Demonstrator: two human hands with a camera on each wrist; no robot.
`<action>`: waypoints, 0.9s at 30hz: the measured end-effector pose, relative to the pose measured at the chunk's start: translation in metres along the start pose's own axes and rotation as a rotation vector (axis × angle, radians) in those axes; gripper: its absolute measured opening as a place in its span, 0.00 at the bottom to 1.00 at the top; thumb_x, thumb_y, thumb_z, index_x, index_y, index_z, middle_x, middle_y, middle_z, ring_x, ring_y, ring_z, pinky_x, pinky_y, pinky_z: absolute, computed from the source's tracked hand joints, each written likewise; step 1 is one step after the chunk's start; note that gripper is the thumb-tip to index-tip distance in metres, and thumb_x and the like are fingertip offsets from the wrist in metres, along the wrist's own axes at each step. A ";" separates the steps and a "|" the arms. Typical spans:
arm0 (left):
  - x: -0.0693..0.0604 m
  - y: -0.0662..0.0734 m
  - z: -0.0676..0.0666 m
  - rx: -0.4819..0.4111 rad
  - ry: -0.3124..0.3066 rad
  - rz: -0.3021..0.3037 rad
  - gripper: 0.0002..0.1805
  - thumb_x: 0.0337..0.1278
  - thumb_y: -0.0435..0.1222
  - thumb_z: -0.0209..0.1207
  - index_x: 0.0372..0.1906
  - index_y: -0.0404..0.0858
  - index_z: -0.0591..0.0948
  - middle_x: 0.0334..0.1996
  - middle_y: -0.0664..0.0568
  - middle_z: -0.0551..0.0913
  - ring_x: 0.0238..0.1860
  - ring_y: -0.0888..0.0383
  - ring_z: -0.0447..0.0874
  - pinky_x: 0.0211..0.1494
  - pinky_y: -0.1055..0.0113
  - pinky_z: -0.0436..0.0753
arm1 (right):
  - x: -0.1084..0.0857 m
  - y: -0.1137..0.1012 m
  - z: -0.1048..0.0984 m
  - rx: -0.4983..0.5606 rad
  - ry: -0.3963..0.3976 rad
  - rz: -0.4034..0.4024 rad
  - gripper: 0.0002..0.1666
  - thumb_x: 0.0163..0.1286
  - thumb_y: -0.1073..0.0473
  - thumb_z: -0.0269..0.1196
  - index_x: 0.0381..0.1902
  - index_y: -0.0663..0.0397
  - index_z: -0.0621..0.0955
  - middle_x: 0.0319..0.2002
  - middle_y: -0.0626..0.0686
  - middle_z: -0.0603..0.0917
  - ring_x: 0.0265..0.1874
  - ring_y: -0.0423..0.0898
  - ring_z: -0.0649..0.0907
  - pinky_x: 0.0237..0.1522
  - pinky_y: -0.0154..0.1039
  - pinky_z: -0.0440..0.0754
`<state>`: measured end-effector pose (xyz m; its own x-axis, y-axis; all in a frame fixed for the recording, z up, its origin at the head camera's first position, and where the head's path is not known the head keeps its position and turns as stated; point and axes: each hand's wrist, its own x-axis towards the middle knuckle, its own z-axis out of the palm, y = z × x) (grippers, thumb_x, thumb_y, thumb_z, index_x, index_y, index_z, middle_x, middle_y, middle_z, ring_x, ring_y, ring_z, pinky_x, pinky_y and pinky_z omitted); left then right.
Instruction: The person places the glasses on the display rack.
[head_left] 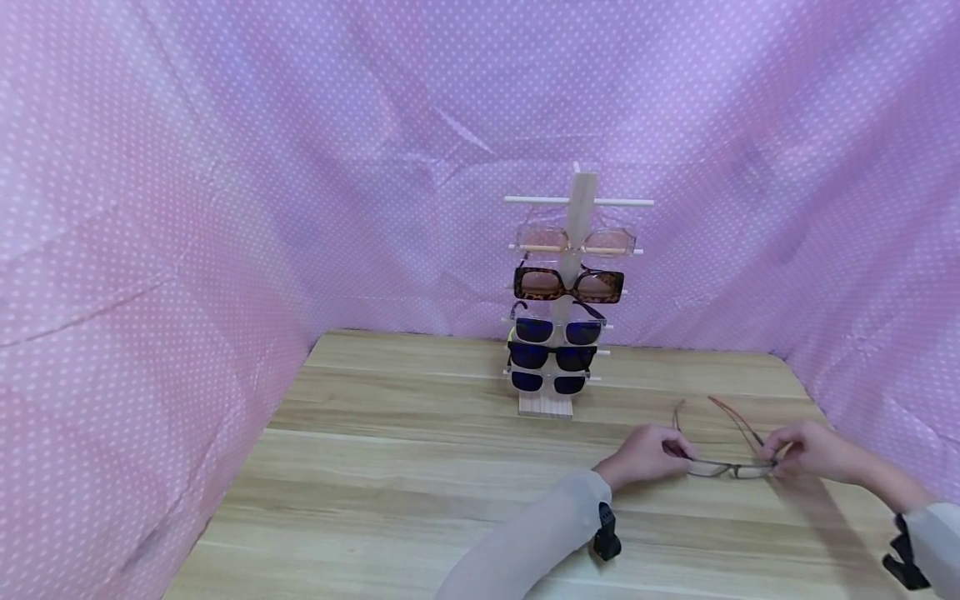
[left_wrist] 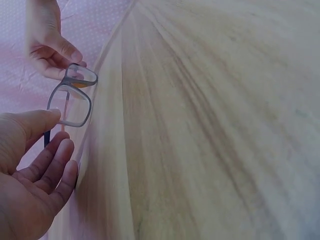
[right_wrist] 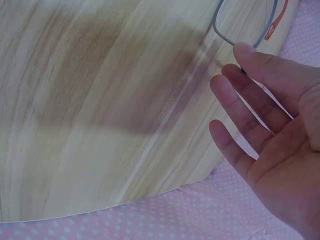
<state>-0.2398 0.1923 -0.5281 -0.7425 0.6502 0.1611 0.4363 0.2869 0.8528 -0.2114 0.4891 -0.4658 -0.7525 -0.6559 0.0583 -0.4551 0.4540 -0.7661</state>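
Both hands hold one pair of clear-lens eyeglasses [head_left: 708, 468] with a thin grey frame and orange-brown temple arms, over the right part of the table. My left hand [head_left: 651, 454] pinches the left end of the frame between thumb and fingers, as the left wrist view shows beside the near lens [left_wrist: 76, 106]. At the other end, my right hand [head_left: 813, 454] pinches the frame near the hinge; in the right wrist view its thumb [right_wrist: 265, 62] lies against the lens rim. The temple arms are unfolded and point toward the back of the table.
A wooden display stand [head_left: 545, 405] holds several pairs on its rods, among them tortoiseshell sunglasses [head_left: 568, 285] and black sunglasses [head_left: 552, 357]. Its top rod [head_left: 626, 202] carries no glasses. Pink dotted cloth [head_left: 420, 125] hangs around the wooden table [head_left: 360, 467].
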 end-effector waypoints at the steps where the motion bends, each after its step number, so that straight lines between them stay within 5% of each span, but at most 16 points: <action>1: 0.000 0.000 -0.001 0.006 0.000 0.003 0.04 0.59 0.32 0.70 0.39 0.40 0.89 0.37 0.61 0.91 0.30 0.83 0.75 0.39 0.89 0.76 | 0.000 0.000 0.000 -0.003 0.003 0.000 0.21 0.51 0.86 0.66 0.35 0.58 0.85 0.37 0.33 0.87 0.31 0.30 0.85 0.27 0.28 0.83; 10: 0.000 -0.001 -0.013 0.010 -0.011 0.007 0.03 0.62 0.34 0.69 0.39 0.41 0.89 0.35 0.58 0.91 0.30 0.81 0.76 0.40 0.88 0.76 | 0.007 -0.007 0.001 -0.022 -0.008 -0.006 0.13 0.50 0.87 0.65 0.32 0.73 0.81 0.36 0.30 0.86 0.32 0.27 0.83 0.27 0.28 0.82; 27: 0.003 -0.004 -0.034 -0.002 0.003 0.049 0.03 0.63 0.32 0.67 0.40 0.38 0.89 0.36 0.54 0.90 0.31 0.79 0.74 0.40 0.86 0.76 | 0.023 -0.019 -0.008 -0.169 0.008 0.016 0.16 0.50 0.81 0.70 0.30 0.57 0.85 0.29 0.44 0.88 0.28 0.28 0.83 0.26 0.28 0.81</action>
<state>-0.2609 0.1689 -0.5142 -0.7222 0.6609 0.2040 0.4707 0.2535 0.8451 -0.2238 0.4699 -0.4451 -0.7637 -0.6434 0.0521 -0.5159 0.5599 -0.6483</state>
